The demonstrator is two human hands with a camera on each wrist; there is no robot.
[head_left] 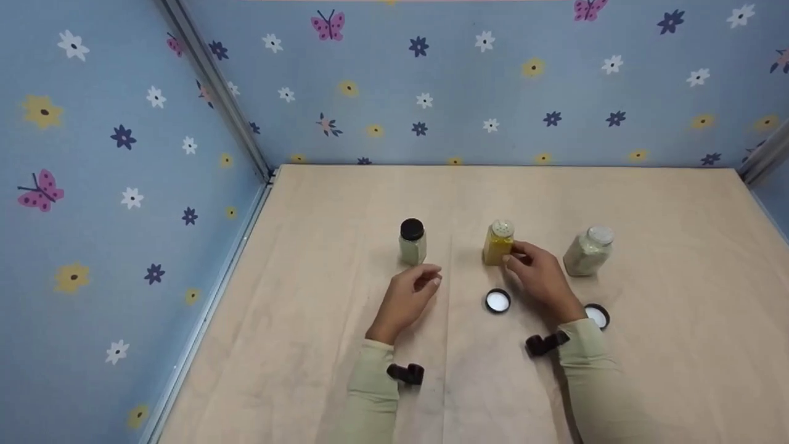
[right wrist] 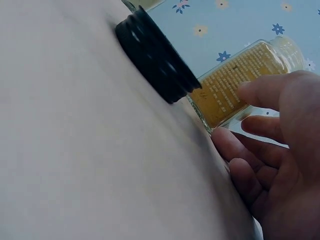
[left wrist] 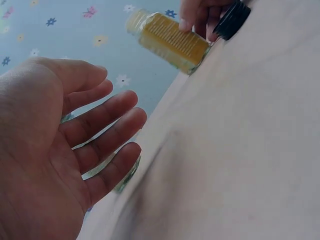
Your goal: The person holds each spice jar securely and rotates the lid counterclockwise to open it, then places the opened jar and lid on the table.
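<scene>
right hand (head_left: 542,280) pinches yellow bottle (head_left: 494,251) low on its side, likely to steady it, shaker top (head_left: 503,229) uncovered | stands upright on bench (head_left: 308,259) | left hand (head_left: 404,302) loosely curved, empty, near capped bottle (head_left: 412,250) | black lid (head_left: 498,301) underside up nearby, probably yellow bottle's

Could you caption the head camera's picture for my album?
Right hand holding a yellow-filled shaker, left hand near a black-capped jar, upturned lids on the table.

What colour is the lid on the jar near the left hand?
The lid is black; the head view shows it best.
</scene>
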